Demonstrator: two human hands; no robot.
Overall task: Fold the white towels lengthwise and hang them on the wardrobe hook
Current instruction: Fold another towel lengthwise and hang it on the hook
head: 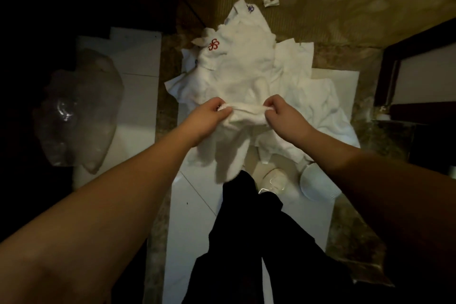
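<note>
I hold one white towel (234,145) up in front of me by its top edge. My left hand (209,116) pinches the left end of that edge and my right hand (283,116) pinches the right end, a short span apart. The rest of the towel hangs down, bunched, towards my legs. Behind it a heap of several white towels (249,69) lies on the floor, one with a red logo (213,44) and one with a blue logo (250,8). No wardrobe hook is in view.
A clear plastic bag (79,111) lies on the white floor tiles (197,217) at the left. My dark trouser legs (251,242) and a white shoe (274,180) are below the towel. A dark wooden frame (394,61) stands at the right. A paper scrap (271,2) lies on the carpet.
</note>
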